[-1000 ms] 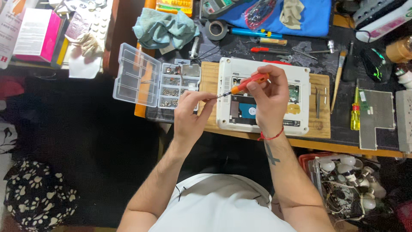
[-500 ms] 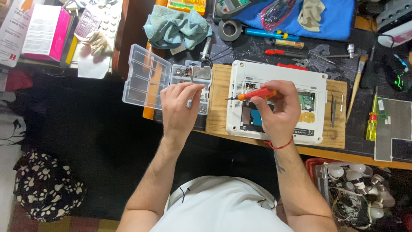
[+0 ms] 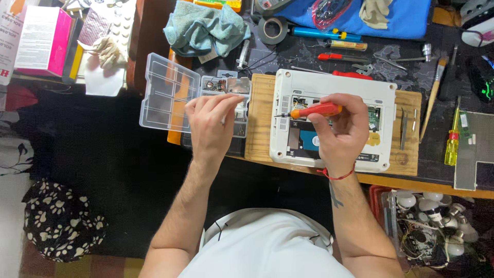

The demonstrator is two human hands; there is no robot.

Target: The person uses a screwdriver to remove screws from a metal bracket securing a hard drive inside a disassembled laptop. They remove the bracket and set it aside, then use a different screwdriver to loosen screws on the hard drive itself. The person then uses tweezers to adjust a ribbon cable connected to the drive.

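Hands at a cluttered repair surface (image 3: 309,56), seen from above. Right hand (image 3: 342,126) closed in a firm grip around an orange-handled screwdriver (image 3: 311,110), shaft lying nearly level and pointing left, tip at the left edge of the opened bay in a white laptop base (image 3: 334,87). Laptop base turned underside up on a wooden board (image 3: 260,123), circuit board and a blue-labelled drive exposed in the bay, red cord around the right wrist. Left hand (image 3: 208,126) over a clear plastic compartment box (image 3: 167,98) just left of the board, lid swung open to the left, fingers (image 3: 226,99) drawn loosely together above the small-parts compartments; impossible to tell whether anything is pinched between them. Beyond the box, a crumpled teal cloth (image 3: 206,28) and a roll of dark tape (image 3: 272,29); further right, a blue cloth (image 3: 401,18) at the far edge, with a blue pen-shaped tool (image 3: 319,33) and a red-handled screwdriver (image 3: 334,56) lying near it. Tweezers (image 3: 404,128) on the right end of the board, a paintbrush (image 3: 432,98) just beyond it, a yellow-handled screwdriver (image 3: 453,141) and a grey panel (image 3: 476,149) at the far right. Box of light bulbs (image 3: 432,221) below the near edge, right of the white-shirted torso; pink-edged carton (image 3: 33,38) at the far left.
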